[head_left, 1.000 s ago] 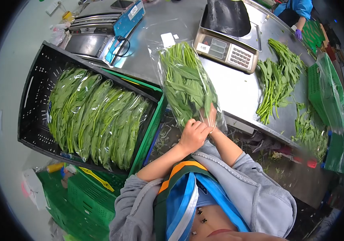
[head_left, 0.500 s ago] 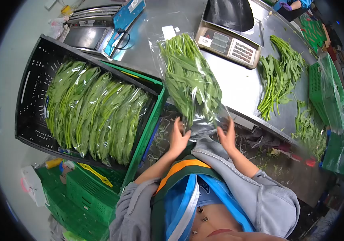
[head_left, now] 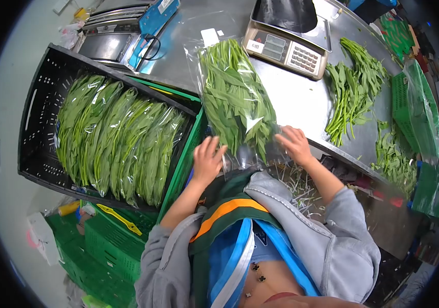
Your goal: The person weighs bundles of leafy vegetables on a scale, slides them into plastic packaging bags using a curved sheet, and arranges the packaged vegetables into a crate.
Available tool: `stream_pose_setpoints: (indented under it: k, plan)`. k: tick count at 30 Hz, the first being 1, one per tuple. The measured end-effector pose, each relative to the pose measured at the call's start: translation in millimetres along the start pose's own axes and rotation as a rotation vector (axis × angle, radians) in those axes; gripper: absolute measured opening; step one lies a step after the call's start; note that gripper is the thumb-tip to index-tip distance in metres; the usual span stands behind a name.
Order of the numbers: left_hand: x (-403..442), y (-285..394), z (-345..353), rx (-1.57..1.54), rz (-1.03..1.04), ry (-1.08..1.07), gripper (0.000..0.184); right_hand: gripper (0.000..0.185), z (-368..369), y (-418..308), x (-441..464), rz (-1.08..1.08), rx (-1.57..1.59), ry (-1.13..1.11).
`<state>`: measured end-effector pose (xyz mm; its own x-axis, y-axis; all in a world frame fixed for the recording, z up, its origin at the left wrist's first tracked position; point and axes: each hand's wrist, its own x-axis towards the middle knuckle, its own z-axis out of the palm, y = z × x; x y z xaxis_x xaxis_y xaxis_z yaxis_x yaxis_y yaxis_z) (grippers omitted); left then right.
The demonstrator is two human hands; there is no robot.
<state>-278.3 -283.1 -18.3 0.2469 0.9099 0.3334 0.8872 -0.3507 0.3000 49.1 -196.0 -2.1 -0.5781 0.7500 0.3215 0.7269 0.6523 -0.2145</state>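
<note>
We have the digital scale (head_left: pixel 283 51) on the metal counter (head_left: pixel 304 110) as our landmark. The bag of greens (head_left: pixel 237 95) lies to the left of the scale and nearer to us, stems pointing away from us and the leafy end reaching past the counter's near edge. A white label (head_left: pixel 210 37) shows at its far end.

Our left hand (head_left: pixel 209 160) is at the near left corner of the bag, below and left of the scale, with its fingers parted and slightly curled. Our right hand (head_left: pixel 294 145) is at the bag's right edge, on our side of the scale, its fingers spread wide; we cannot tell whether either hand's fingertips touch the clear film.

Left of the scale and nearer to us, the black crate (head_left: pixel 37 156) holds a row of packed greens (head_left: pixel 119 138). To the right of the scale we see a loose bunch (head_left: pixel 353 90) lying unwrapped on the counter. Farther right of the scale stands a green crate (head_left: pixel 401 102) with clear plastic draped over it.
</note>
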Motion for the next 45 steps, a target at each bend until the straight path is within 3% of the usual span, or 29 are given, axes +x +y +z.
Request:
stream_pose_setpoints:
  k: [1, 2, 4, 5, 10, 12, 13, 14, 16, 18, 19, 20, 21, 22, 24, 25, 27, 29, 32, 33, 38, 39, 41, 43, 44, 45]
  plan:
    - [15.7, -4.5, 2.9, 0.028, 0.132, 0.002, 0.042, 0.042, -3.0, 5.6, 15.0, -0.314, -0.009, -0.087]
    - [26.5, -6.7, 4.3, 0.056, 0.262, 0.006, 0.035, 0.042, -5.0, 11.7, 24.8, -0.327, -0.012, -0.085]
    - [33.3, -8.4, 2.3, -0.022, 0.259, 0.037, 0.031, 0.036, -8.0, 18.6, 42.7, -0.509, 0.127, -0.122]
    - [34.4, -9.7, 0.8, -0.106, 0.264, 0.055, 0.027, 0.025, -11.2, 20.5, 46.9, -0.538, 0.125, -0.123]
    - [36.3, -8.9, 5.2, -0.174, 0.176, 0.046, 0.02, 0.017, 13.4, 28.2, 53.7, -0.436, 0.369, -0.194]
    - [29.5, -22.7, 35.5, -0.776, -0.791, -0.017, 0.016, 0.02, 22.4, 36.7, 63.1, 0.83, 0.937, -0.315]
    - [32.3, -25.8, 38.6, -0.773, -0.795, -0.017, 0.016, 0.03, 42.6, 38.1, 67.3, 0.902, 1.147, -0.153]
    - [38.5, -30.6, 41.8, -0.815, -0.867, 0.014, 0.016, 0.03, 50.6, 44.0, 63.5, 0.898, 1.15, -0.154]
    - [49.3, -35.0, 47.0, -0.854, -0.934, 0.055, 0.018, 0.029, 40.5, 35.3, 72.4, 1.023, 1.015, -0.348]
    - [46.6, -29.2, 50.3, -1.017, -1.065, 0.199, 0.018, 0.025, 59.6, 50.4, 62.6, 0.922, 0.904, -0.381]
    - [47.1, -28.6, 43.0, -1.054, -1.121, 0.144, 0.017, 0.03, 38.8, 35.8, 74.4, 0.8, 0.692, -0.247]
    - [55.3, -24.7, 34.6, -1.049, -1.125, 0.145, 0.017, 0.04, 22.9, 23.0, 83.3, 0.675, 0.482, -0.118]
    - [65.4, -18.5, 23.9, -0.591, -0.917, 0.259, 0.026, 0.054, 17.1, 17.0, 88.5, 0.464, 0.324, 0.068]
    - [77.4, -12.6, 13.5, -0.14, -0.684, 0.355, 0.037, 0.054, 11.0, 7.0, 100.7, 0.459, 0.331, 0.067]
    - [111.8, -1.6, -2.5, -0.025, -0.381, 0.361, 0.055, 0.058, 4.5, -14.3, 123.1, 0.225, 0.334, 0.149]
    - [130.3, -1.5, 2.0, -0.059, -0.332, 0.3, 0.058, 0.058, 12.6, -13.8, 130.2, 0.223, 0.343, 0.145]
    - [159.1, -26.0, 29.4, -0.011, -0.492, 0.221, 0.059, 0.065, 46.1, -0.2, 150.0, 0.357, 0.344, -0.011]
    - [169.2, -54.4, 53.4, -0.084, -0.758, 0.236, 0.058, 0.068, 85.1, 34.2, 136.3, 0.538, 0.584, 0.037]
    - [163.6, -49.1, 30.9, -0.15, -0.626, 0.26, 0.057, 0.062, 49.9, 60.4, 129.5, 0.785, 0.954, 0.102]
    - [154.5, -48.5, 30.6, -0.108, -0.594, 0.309, 0.054, 0.059, 59.4, 80.5, 117.0, 0.794, 0.928, 0.139]
    - [121.7, -47.3, 38.2, -0.225, -0.8, 0.428, 0.042, 0.054, 55.4, 109.0, 102.8, 0.852, 0.954, 0.169]
    - [124.9, -47.9, 41.7, -0.617, -0.968, 0.417, 0.043, 0.058, 62.8, 107.5, 106.6, 0.874, 1.117, 0.095]
    - [144.9, -44.9, 45.4, -0.911, -1.144, 0.281, 0.047, 0.075, 60.6, 94.4, 134.6, 0.995, 1.354, -0.274]
    - [154.9, -45.6, 49.6, -1.241, -1.221, 0.06, 0.045, 0.069, 75.7, 81.9, 162.4, 1.049, 1.276, -0.556]
    - [154.9, -44.5, 49.4, -1.237, -1.221, 0.074, 0.045, 0.064, 94.0, 83.4, 168.9, 1.081, 1.197, -0.684]
    - [161.2, -35.8, 38.2, -1.426, -1.279, 0.085, 0.042, 0.064, 92.0, 83.1, 171.1, 1.066, 1.2, -0.693]
